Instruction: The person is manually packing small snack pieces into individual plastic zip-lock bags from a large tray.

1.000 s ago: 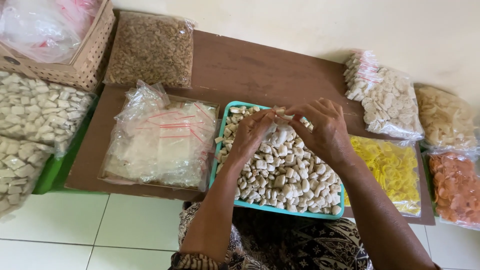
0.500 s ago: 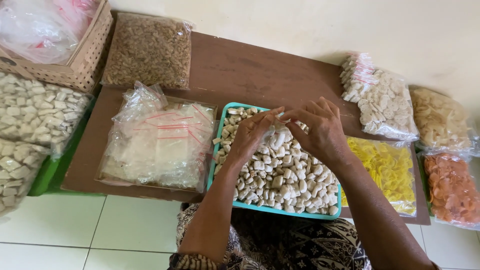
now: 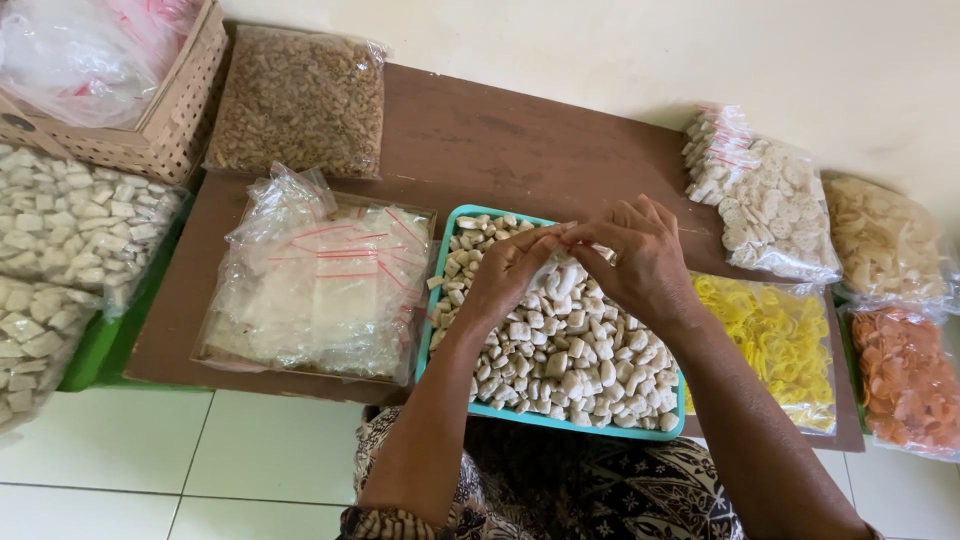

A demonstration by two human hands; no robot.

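Observation:
A teal tray (image 3: 548,421) full of small white cracker pieces lies on a low brown table (image 3: 500,140) in front of me. My left hand (image 3: 508,270) and my right hand (image 3: 640,262) meet above the tray's far half. Both pinch the top of a small clear plastic bag (image 3: 566,266) that holds some white pieces. The bag is mostly hidden behind my fingers. To the left of the tray, a shallow box holds a heap of empty clear zip bags with red strips (image 3: 318,280).
A bag of brown snacks (image 3: 300,100) and a woven basket (image 3: 170,120) lie at the far left. Bags of white pieces (image 3: 70,240) sit on a green tray at left. At right are bags of white (image 3: 770,205), yellow (image 3: 780,340), pale (image 3: 885,240) and orange (image 3: 905,380) crackers.
My hands have stayed together over the tray, fingers working at the small bag's top. The view has shifted slightly; nothing else moved.

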